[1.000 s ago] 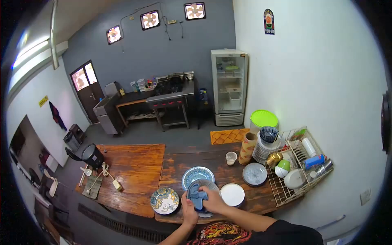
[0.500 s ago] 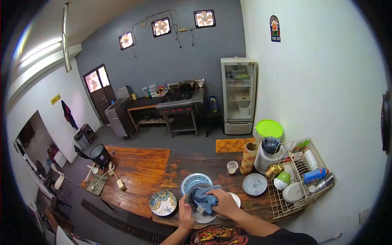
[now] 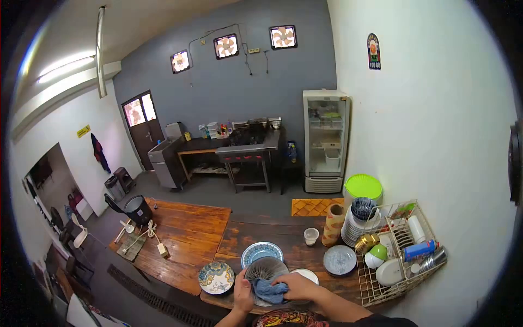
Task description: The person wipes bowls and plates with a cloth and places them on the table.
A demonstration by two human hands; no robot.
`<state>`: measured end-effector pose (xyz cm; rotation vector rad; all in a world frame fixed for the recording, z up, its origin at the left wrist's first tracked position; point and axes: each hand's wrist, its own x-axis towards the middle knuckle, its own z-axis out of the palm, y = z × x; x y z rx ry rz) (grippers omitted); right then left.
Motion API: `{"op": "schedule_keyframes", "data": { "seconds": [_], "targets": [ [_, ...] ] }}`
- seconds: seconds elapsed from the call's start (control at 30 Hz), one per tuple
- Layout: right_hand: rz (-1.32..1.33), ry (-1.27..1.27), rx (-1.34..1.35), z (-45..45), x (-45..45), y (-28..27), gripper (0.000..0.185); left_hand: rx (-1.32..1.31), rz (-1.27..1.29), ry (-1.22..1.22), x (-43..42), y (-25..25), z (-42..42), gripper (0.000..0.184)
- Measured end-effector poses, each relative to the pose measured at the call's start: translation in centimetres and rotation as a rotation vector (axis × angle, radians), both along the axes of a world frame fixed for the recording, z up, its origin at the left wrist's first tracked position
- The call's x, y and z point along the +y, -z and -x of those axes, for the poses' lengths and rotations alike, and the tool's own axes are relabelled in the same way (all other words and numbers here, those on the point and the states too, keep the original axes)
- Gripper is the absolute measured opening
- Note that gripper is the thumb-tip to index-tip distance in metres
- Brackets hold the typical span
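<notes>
A dark plate with fine radiating lines (image 3: 265,268) is tilted up in front of me, close to the table's near edge. My left hand (image 3: 243,292) grips its left rim, thumb toward the inner face. Bunched in my right hand (image 3: 298,286) is a blue cloth (image 3: 269,292), pressed against the lower part of that plate. Just behind lies a blue-and-white patterned plate (image 3: 262,249). A floral plate (image 3: 217,278) is left of my left hand. Partly covered by my right hand and forearm, a white plate (image 3: 309,274) sits to the right.
Farther right are a grey-white plate (image 3: 339,260), a clear plastic cup (image 3: 311,236), a cardboard roll (image 3: 333,224), a bowl stack (image 3: 354,231) and a wire dish rack (image 3: 381,291) holding dishes. On the left table stand a black pot (image 3: 137,210) and a power strip (image 3: 162,250).
My right hand and the cloth have moved down across the plate, uncovering its upper inner face. The left hand still holds the rim. The whole view has shifted slightly.
</notes>
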<state>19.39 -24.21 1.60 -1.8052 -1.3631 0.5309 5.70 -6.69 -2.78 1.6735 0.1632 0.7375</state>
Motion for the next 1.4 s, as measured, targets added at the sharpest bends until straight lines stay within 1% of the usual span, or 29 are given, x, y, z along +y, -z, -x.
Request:
{"op": "schedule_keyframes", "data": {
  "seconds": [0.1,0.13,0.27,0.3,0.43,0.47,0.6,0.63,0.77,0.83,0.87,0.93,1.0,1.03,1.1,1.17,1.2,1.27,1.33,1.37,1.4],
  "targets": [
    [-0.014,0.187,-0.170,-0.7,-0.5,0.9,0.049,-0.016,0.071,0.021,-0.3,2.2,-0.2,0.057],
    [-0.007,0.185,-0.172,-0.7,-0.4,1.0,0.049,-0.016,0.078,0.020,-0.7,2.2,-0.3,0.057],
    [-0.312,0.398,-0.129,0.3,1.5,1.2,0.049,-0.011,0.130,-0.004,-1.9,1.1,-1.2,0.052],
    [-0.305,0.396,-0.129,0.8,1.7,1.0,0.049,-0.010,0.137,-0.005,-2.0,0.8,-1.3,0.052],
    [-0.151,0.316,0.188,3.1,2.1,-0.2,0.053,-0.068,0.326,0.082,-2.1,-0.3,-1.8,0.053],
    [-0.150,0.317,0.187,2.8,2.0,-0.1,0.053,-0.068,0.328,0.083,-1.8,-0.1,-1.8,0.053],
    [-0.046,0.017,0.011,0.1,0.2,0.7,0.051,-0.039,0.090,-0.026,0.5,1.8,-1.9,0.053],
    [-0.044,0.019,0.012,-0.2,0.0,0.6,0.051,-0.039,0.092,-0.025,0.4,2.0,-2.0,0.053],
    [-0.092,0.374,-0.287,-1.0,-0.3,0.4,0.049,-0.034,0.077,-0.022,0.0,2.4,-2.1,0.052],
    [-0.285,0.486,-0.285,-1.3,0.6,1.0,0.046,-0.030,0.078,-0.035,-0.9,2.1,-2.2,0.053],
    [-0.285,0.486,-0.284,-1.1,1.1,1.1,0.046,-0.024,0.078,-0.049,-1.5,1.8,-2.2,0.053],
    [-0.355,0.590,-0.061,-0.6,2.2,1.3,0.043,-0.012,0.076,-0.076,-2.4,1.3,-2.2,0.053],
    [-0.331,0.568,0.160,0.3,3.4,3.0,0.048,-0.019,0.106,-0.061,-2.7,1.0,-2.3,0.053],
    [-0.331,0.569,0.161,1.2,3.6,2.6,0.048,-0.027,0.137,-0.048,-2.8,0.9,-2.4,0.053],
    [-0.226,0.474,0.384,3.3,3.5,1.5,0.048,-0.040,0.201,-0.022,-2.8,0.7,-2.3,0.054],
    [-0.138,0.228,0.337,2.0,2.5,1.5,0.048,-0.043,0.186,-0.024,-2.1,0.6,-2.2,0.054],
    [-0.138,0.228,0.338,1.5,2.0,1.3,0.048,-0.047,0.174,-0.027,-1.6,0.7,-2.0,0.054],
    [0.082,0.018,0.123,0.6,1.0,1.1,0.053,-0.051,0.150,-0.032,-0.9,0.8,-1.6,0.053],
    [0.125,0.037,-0.178,-0.1,0.2,1.5,0.051,-0.042,0.150,-0.039,-0.7,0.7,-1.4,0.053],
    [0.127,0.035,-0.174,-0.2,0.0,1.6,0.051,-0.038,0.146,-0.046,-0.6,0.7,-1.3,0.053],
    [0.054,0.205,-0.331,-0.2,-0.1,1.8,0.047,-0.033,0.142,-0.052,-0.6,0.7,-1.3,0.053]
  ]
}}
